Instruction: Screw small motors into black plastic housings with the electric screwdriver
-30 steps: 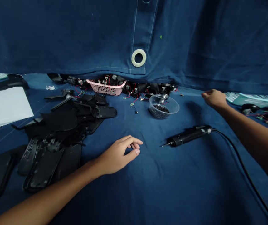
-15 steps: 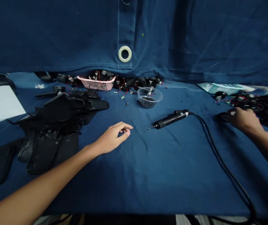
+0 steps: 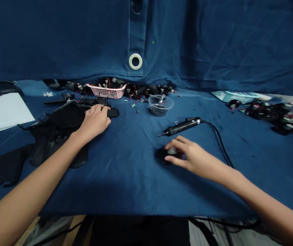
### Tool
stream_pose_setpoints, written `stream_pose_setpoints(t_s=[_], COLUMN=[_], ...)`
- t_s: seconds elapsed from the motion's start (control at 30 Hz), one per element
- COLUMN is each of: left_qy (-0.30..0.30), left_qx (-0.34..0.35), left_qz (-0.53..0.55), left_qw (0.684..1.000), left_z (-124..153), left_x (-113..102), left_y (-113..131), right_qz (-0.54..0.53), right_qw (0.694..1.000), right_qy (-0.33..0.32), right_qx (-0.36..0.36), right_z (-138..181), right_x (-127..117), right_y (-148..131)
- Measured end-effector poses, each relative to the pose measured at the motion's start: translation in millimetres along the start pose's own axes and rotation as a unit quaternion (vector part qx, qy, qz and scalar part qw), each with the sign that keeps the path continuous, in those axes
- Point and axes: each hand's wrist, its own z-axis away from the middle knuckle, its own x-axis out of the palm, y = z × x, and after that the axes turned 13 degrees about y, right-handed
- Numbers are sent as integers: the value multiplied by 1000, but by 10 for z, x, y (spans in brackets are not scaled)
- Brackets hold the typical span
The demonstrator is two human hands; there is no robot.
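Note:
My left hand (image 3: 96, 119) rests on the pile of black plastic parts at the left, its fingers curled over a long, round-ended black plastic part (image 3: 114, 113). How firmly it grips is partly hidden by the hand itself. Low over the middle of the table, my right hand (image 3: 191, 155) holds a small dark round part with a greyish centre (image 3: 171, 153) between thumb and fingers; the part is blurred. Just beyond that hand lies a black electric screwdriver (image 3: 182, 127), its bit pointing left.
A clear plastic tub (image 3: 161, 106) holds small dark pieces, probably screws. Behind stand a pink basket (image 3: 106, 91) of wired parts and a teal basket (image 3: 240, 97). Several black round parts with red wires (image 3: 271, 114) lie at the right. White paper (image 3: 5, 111) lies far left.
My right hand has come from the heap at the right to the middle, carrying the round part. My left hand has moved left and away from me onto the black plastic pile.

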Motion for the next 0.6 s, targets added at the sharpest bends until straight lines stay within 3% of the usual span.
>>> stream_pose_setpoints(t_s=[0.1, 0.2, 0.33, 0.47, 0.53, 0.6], left_qy=[-64, -60, -15, 28, 81, 149], left_qx=[24, 26, 29, 46, 44, 20], left_qz=[-22, -42, -50, -30, 19, 133], left_qw=[997, 997, 998, 998, 996, 980], left_z=[-173, -285, -331, -320, -304, -270], left_x=[141, 276, 345, 241, 128, 5], left_y=[-111, -55, 41, 66, 122, 237], right_qz=[-62, -48, 81, 240, 262, 236], right_qw=[995, 993, 993, 964, 954, 963], right_qy=[-79, -98, -57, 18, 38, 20], right_qx=[-3, -41, -63, -108, -139, -126], right_z=[-14, -16, 27, 99, 143, 194], right_x=[154, 158, 130, 152, 171, 174], right_y=[-104, -82, -69, -70, -44, -10])
